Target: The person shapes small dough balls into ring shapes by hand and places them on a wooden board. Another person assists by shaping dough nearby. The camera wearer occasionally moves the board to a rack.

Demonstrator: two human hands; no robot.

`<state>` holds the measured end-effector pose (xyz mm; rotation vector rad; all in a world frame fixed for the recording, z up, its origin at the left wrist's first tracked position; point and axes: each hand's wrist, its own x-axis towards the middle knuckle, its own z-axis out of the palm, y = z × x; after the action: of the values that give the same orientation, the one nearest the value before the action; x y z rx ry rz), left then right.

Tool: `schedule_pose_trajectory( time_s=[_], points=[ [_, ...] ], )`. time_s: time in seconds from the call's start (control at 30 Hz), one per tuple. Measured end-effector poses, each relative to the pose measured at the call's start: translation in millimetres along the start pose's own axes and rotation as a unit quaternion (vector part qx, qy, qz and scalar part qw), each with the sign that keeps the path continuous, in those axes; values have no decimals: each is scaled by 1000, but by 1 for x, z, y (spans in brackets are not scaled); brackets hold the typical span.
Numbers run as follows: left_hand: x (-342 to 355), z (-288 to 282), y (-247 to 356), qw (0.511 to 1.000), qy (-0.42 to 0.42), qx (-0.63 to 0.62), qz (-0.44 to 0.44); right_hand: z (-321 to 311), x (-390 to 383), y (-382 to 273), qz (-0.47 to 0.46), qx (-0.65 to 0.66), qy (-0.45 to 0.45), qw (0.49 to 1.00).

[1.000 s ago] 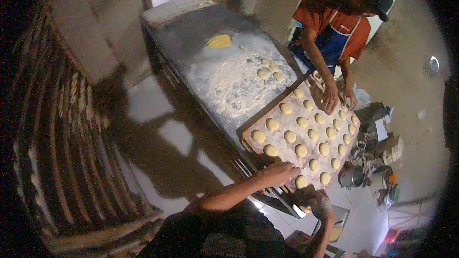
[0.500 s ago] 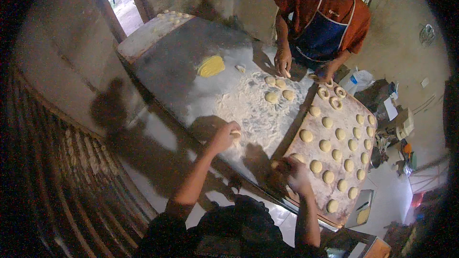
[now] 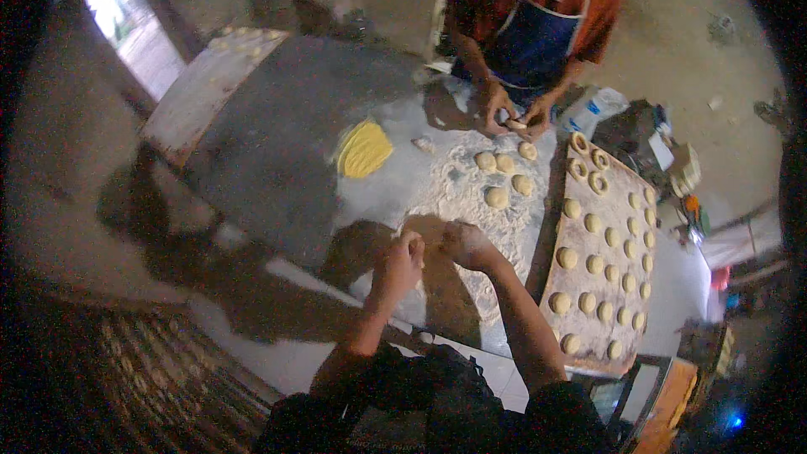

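It's the left cam of a head-worn pair, super wide fisheye, looking down and forward past the left hand [image 3: 400,269] and right hand [image 3: 468,245], pretty close up. It catches the table [image 3: 282,109] beyond both hands, plus the board [image 3: 610,208] right of the right one.

Upper garment [image 3: 454,420]: black or near-black, matt-looking cloth, creased across the front. Short, loose sleeves in the same dark colour; left sleeve [image 3: 294,416] and right sleeve [image 3: 551,412] both end near the elbow. Forearms bare below that. Left hand [image 3: 398,269] and right hand [image 3: 471,247] also bare; finger detail soft from blur. Low on the front, by the picture's bottom edge: faint pale lettering [image 3: 387,446], too dim to make out. Cloth bunches into a rounded, lumpy dark outline; finer seams lost in shadow.
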<state>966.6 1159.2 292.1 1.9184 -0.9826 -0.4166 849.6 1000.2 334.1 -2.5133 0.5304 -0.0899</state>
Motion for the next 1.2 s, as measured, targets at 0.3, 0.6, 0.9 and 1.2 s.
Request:
schedule_pose_trajectory(
  time_s=[0.3, 0.6, 0.9, 1.2],
  points=[
    [11, -63, 52, 962, -148, -224, 54, -25, -43, -86, 172, 500, 114, 841],
    [15, -64, 45, 953, -242, -180, -33, 12, -25, -108, 192, 32, 313, 930],
    [-22, -11, 48, 912, -158, -366, 100, 13, -108, -87, -13, 771, 200, 604],
    [-63, 49, 129, 918, -281, -272, 67, -13, -189, -74, 187, 326, 389, 841]
  ],
)
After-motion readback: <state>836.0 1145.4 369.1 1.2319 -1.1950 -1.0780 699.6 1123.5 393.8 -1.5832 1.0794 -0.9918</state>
